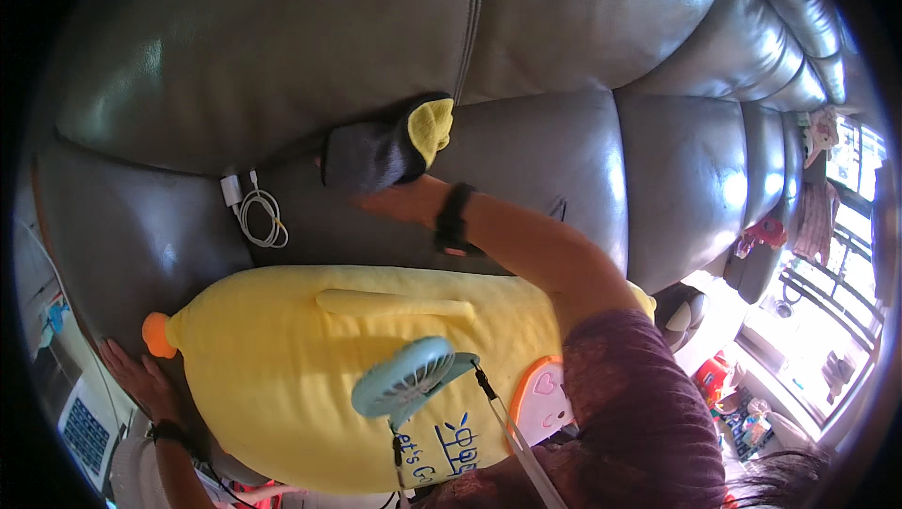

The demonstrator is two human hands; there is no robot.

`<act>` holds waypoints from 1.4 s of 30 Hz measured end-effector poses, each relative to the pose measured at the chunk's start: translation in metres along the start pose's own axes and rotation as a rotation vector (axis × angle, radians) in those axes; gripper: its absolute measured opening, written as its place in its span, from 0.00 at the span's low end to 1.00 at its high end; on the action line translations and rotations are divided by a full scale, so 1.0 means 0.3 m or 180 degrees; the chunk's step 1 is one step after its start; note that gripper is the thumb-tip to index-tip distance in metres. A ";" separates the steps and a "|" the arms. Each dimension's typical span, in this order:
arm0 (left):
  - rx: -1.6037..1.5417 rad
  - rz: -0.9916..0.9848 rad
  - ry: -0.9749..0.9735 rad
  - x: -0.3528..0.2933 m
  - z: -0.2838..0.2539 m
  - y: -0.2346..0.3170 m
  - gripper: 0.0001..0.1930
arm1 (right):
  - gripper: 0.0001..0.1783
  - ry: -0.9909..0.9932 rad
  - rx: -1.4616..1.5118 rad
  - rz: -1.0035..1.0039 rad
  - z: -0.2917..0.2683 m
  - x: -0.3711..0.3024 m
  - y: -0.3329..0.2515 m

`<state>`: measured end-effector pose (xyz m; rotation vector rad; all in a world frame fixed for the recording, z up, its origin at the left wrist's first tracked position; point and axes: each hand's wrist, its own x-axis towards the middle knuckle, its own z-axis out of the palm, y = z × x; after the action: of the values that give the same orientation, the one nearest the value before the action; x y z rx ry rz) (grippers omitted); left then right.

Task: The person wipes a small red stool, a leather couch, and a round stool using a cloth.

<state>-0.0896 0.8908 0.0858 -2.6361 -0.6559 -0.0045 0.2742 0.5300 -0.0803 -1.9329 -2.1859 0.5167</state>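
The right hand (pixel 399 197) holds a dark sock (pixel 376 154) with a yellow toe, at about 12 o'clock on the grey sofa (pixel 583 30). The left hand (pixel 141 377), at 8 o'clock, lies flat and open on the sofa seat, touching a big yellow plush toy (pixel 310 368). A white cable (pixel 258 213) lies near the sock, at its 8 o'clock.
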 end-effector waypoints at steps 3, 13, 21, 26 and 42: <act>0.0165 0.0010 -0.0015 -0.008 0.030 -0.023 0.30 | 0.26 0.0802 0.0435 0.0650 -0.122 -0.065 -0.057; 0.0250 -0.0014 -0.0049 0.005 0.031 -0.015 0.30 | 0.23 0.1662 -0.1290 0.1563 -0.512 -0.059 0.237; 0.0308 -0.0040 -0.0009 -0.027 0.013 -0.038 0.30 | 0.26 0.0268 -0.0910 0.3669 -0.537 -0.399 0.503; 0.0239 0.0087 0.0127 -0.007 0.067 -0.034 0.30 | 0.40 0.3963 -0.0419 0.4258 -0.376 -0.768 0.699; 0.0224 -0.0040 -0.0260 0.003 0.020 -0.021 0.29 | 0.43 0.3298 -0.0959 0.2501 -0.082 0.361 0.151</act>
<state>-0.0922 0.8986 0.0829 -2.5756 -0.6871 0.1212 0.3095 0.6444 -0.0846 -2.3562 -0.8680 -0.6630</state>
